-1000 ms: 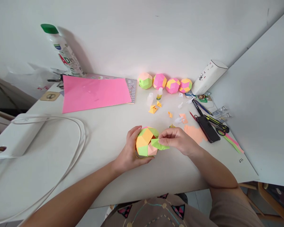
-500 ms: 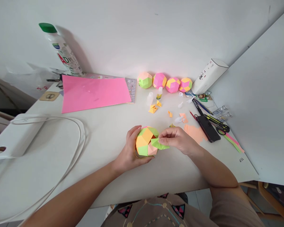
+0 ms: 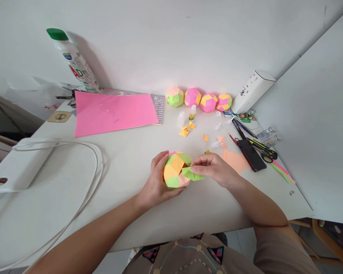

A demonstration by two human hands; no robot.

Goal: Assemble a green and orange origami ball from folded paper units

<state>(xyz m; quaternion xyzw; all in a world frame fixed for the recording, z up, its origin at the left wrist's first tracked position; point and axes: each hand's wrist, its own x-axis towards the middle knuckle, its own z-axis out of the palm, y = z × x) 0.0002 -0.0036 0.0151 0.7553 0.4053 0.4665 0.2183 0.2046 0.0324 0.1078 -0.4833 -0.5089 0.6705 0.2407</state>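
Note:
A paper ball point(image 3: 175, 170) of orange, green and pink folded pieces rests low over the white table point(image 3: 125, 160). My left hand point(image 3: 155, 182) cups it from the left and below, fingers curled round it. My right hand point(image 3: 215, 170) pinches a folded green paper piece point(image 3: 192, 174) against the ball's right side, where a gap shows a dark red inside.
Several finished paper balls point(image 3: 199, 99) line the back wall. A pink sheet point(image 3: 114, 111) lies at the back left beside a green-capped bottle point(image 3: 74, 62). Paper scraps point(image 3: 185, 131), a phone point(image 3: 250, 154), scissors point(image 3: 264, 153) and pens crowd the right. A white cable point(image 3: 82, 175) loops at left.
Almost nothing has moved. My left fingers have curled a little further over the top of the ball, and the green piece sits slightly closer to the gap.

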